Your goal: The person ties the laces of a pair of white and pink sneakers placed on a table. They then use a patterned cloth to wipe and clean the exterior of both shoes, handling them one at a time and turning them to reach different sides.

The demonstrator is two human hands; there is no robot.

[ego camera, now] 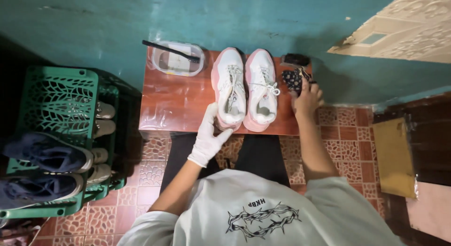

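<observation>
Pair of white-and-pink sneakers point(246, 90), laced, side by side, toes toward the teal wall point(235, 15), on the right half of a small reddish-brown tabletop point(174, 102). Left hand point(209, 139), in a white glove, grip loosely curled against the heel of the left sneaker point(230, 88); right hand point(307, 99), bare, grip closed on a dark patterned cloth point(293, 78) just right of the pair. Clear plastic container point(178, 59) with a black brush point(170, 50) across it at the tabletop's far left; green plastic crate point(61, 105) of shoes on the floor further left.

Gloved left hand point(207, 141) on pink-white sneaker point(229, 91)
</observation>
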